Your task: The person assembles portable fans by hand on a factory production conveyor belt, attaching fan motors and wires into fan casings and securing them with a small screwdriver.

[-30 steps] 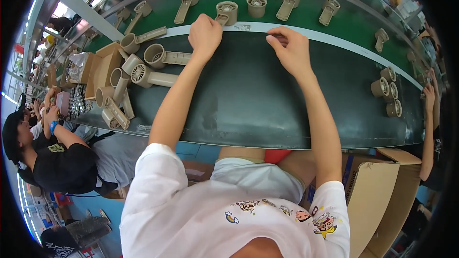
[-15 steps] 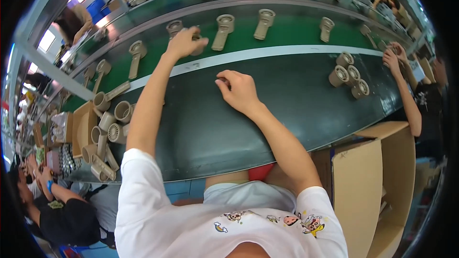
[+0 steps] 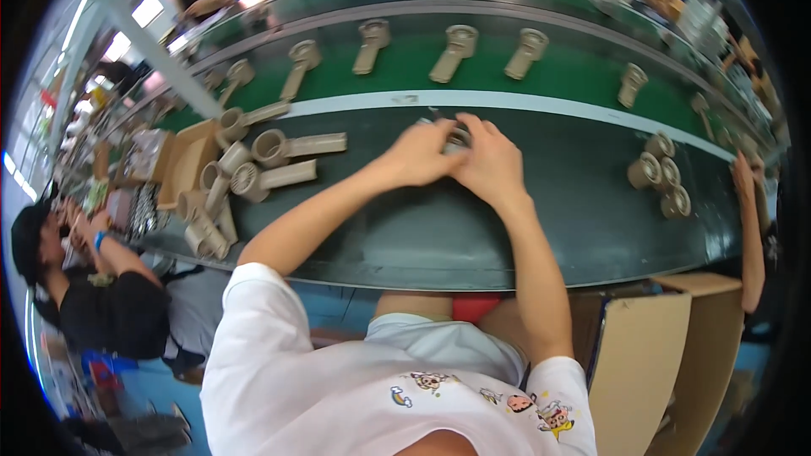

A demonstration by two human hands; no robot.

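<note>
Both of my hands meet over the dark work surface (image 3: 405, 228). My left hand (image 3: 416, 154) and my right hand (image 3: 494, 162) close from either side on a small beige-grey round part (image 3: 457, 140). Fingers cover most of that part, so its full shape is hidden. To the left of my hands lies a pile of beige plastic housings, each a round ring with a long handle, such as the housing (image 3: 270, 149) nearest my left forearm. Short ringed cylinders (image 3: 646, 171) stand in a cluster to the right.
Beyond the white strip (image 3: 557, 110), a green conveyor belt (image 3: 410, 67) carries several spaced handled housings (image 3: 454, 52). An open carton (image 3: 635, 371) stands at lower right; a shallow cardboard box (image 3: 187, 165) sits at left. Co-workers are at both sides, one person (image 3: 110, 287) at left.
My left hand has come back from the belt with the round part and joined my right hand. The view has shifted, and the belt's housings sit further right.
</note>
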